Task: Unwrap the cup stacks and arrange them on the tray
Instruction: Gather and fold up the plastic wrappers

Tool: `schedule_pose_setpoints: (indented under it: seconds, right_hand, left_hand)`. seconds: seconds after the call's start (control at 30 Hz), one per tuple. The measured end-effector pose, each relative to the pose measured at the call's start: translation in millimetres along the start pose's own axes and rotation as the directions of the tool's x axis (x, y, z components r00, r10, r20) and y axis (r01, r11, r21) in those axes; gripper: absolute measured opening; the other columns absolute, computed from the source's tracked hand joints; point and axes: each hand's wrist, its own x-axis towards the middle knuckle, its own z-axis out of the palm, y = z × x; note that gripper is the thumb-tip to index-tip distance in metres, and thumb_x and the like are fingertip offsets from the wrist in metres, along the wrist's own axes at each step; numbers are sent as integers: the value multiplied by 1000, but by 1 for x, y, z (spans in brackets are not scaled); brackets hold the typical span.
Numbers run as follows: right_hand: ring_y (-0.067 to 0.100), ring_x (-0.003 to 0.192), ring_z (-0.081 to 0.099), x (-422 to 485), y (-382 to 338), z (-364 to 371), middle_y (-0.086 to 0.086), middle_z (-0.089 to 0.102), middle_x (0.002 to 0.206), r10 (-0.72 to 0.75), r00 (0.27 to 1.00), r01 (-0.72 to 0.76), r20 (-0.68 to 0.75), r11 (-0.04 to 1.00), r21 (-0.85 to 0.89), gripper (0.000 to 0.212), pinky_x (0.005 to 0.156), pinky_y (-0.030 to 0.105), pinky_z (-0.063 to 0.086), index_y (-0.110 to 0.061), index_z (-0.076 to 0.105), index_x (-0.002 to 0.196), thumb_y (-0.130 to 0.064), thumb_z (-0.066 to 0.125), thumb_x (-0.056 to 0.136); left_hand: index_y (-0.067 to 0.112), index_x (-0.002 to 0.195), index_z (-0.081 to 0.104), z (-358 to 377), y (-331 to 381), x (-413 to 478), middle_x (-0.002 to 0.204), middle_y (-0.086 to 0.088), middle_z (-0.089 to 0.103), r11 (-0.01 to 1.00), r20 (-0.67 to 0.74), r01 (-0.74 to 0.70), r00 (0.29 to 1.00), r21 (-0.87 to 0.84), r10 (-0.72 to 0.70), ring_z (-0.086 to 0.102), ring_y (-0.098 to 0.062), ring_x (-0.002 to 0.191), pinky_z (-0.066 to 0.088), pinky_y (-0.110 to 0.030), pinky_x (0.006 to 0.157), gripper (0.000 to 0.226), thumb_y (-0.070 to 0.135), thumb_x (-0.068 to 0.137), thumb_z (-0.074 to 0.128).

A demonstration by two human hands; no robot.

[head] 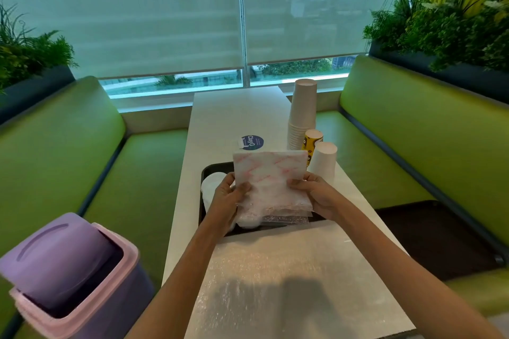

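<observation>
Bubble wrap sheet [275,283] nearest, at six o'clock, flat on the table [234,113]; purple swing-lid bin [68,264] off the edge at eight o'clock. Beyond, at centre, printed plastic wrapper [271,173] held up over the black tray [212,169], with what looks like a white cup stack [249,221] sagging in its lower end at six o'clock, just above the tray, outline blurred by crumpled film. Second white stack [210,187] lying on the tray at nine o'clock, partly hidden. To do this step well: find the open end, keep it spread, and draw the film off along the stack's length rather than tearing sideways; squeeze lightly so as not to crush the rims; lower the freed cups onto bare tray beside the lying stack. Steer clear of one o'clock: tall white stack [301,113], yellow printed stack [312,140] and short white cup [325,159] upright there, close together, probably easy to topple. Grip now: left hand [224,201] at the wrapper's nine o'clock edge, thumb on the front face, fingers curled behind; right hand [316,195] at three o'clock, pinching likewise. Both clamped on film only, closed down to its thickness.
</observation>
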Motion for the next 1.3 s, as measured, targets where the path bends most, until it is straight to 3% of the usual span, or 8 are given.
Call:
schedule_pose_setpoints:
  seconds: [0.23,0.47,0.57,0.67,0.77,0.9,1.13,1.3]
  right_hand:
    - [22,89,69,-3,3,4,7,73,97,134,991,-134,15,991,-18,21,71,35,59,-20,64,113,-18,50,98]
    - [25,83,72,-2,12,11,13,73,100,319,946,-324,54,936,138,56,67,36,59,-12,65,109,-59,39,93]
    - [24,84,69,-1,10,22,13,71,98,300,954,-300,-5,953,46,35,63,31,59,-9,59,118,-33,59,91]
    - [21,85,65,6,9,31,11,67,100,235,971,-237,-48,971,-39,33,62,25,57,-6,56,122,-11,62,90]
    - [21,86,65,14,11,41,10,67,105,169,984,-171,-53,985,-23,26,63,27,58,-11,59,117,-10,61,90]
    - [22,90,66,24,19,58,7,66,108,130,990,-134,-57,989,-69,21,59,27,59,-17,60,110,-11,61,90]
    - [20,92,65,47,39,101,10,65,114,-3,999,-8,-44,964,-264,32,58,24,55,-13,59,120,-11,64,89]
    - [11,78,66,63,52,146,3,68,95,-96,992,124,84,884,-451,24,60,20,53,-12,60,113,-9,64,90]
  left_hand:
    - [10,76,60,-6,6,-9,78,-7,59,1000,-28,1,1000,16,0,53,-16,68,46,-18,44,34,-13,91,41]
    - [25,56,70,-25,2,-15,91,-4,63,979,-34,-157,986,130,163,60,-19,92,54,-23,56,60,-12,93,40]
    - [24,59,71,-31,2,-16,91,-4,65,974,-75,-164,981,158,177,61,-20,94,56,-23,59,59,-14,91,41]
    - [23,99,67,-40,-3,-18,99,-2,67,991,-129,-105,985,78,115,64,-17,93,56,-24,64,36,-5,95,45]
    - [22,122,50,-52,-8,-24,89,-1,67,999,-130,15,991,-36,-20,65,-7,69,53,-23,57,27,9,100,42]
    - [18,112,53,-67,-10,-37,94,-8,68,990,-69,123,991,73,-118,69,-13,64,56,-25,56,17,19,102,40]
    - [-2,102,58,-119,-15,-54,76,-7,73,977,-82,148,987,152,-137,69,-15,65,56,-21,62,12,2,91,57]
    - [12,103,55,-170,-10,-66,93,-5,67,953,-267,201,954,228,-137,67,-17,84,54,-20,68,31,-14,90,45]
